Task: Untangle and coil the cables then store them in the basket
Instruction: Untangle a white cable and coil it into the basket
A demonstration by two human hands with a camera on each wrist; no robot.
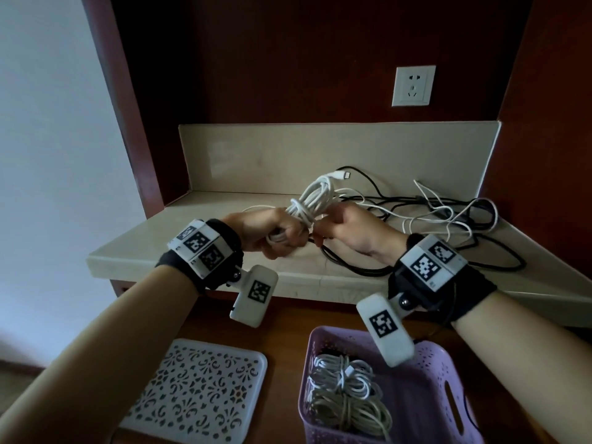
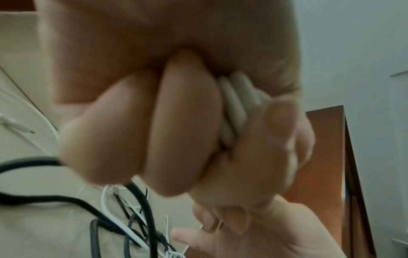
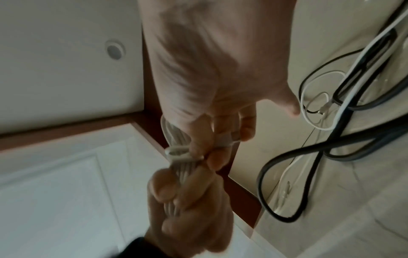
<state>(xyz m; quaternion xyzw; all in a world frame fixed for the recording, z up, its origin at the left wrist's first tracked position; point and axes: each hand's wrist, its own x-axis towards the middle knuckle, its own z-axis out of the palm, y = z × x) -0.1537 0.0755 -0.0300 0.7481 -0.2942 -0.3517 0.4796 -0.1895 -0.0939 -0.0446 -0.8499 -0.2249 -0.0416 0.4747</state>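
Clenched in the left hand (image 1: 272,233), a white cable bundle (image 1: 309,200) rises above the fist over the counter (image 1: 198,238), while the right hand (image 1: 349,232) pinches its wrapping strand just right of it. Loose black and white cables (image 1: 448,216) sprawl far right; the basket (image 1: 426,395) sits near, holding coiled cables (image 1: 346,392).

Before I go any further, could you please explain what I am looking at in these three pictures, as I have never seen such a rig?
No machine here: a person wears cameras, one on the head and one on each wrist. The head view looks down on both hands. The left hand grips a coiled white cable; the right hand pinches its wrapped end. The wrist views show those same grips close up. Loose black and white cables lie tangled on the counter. Below, a purple basket already holds coiled cables, beside a white patterned lid.
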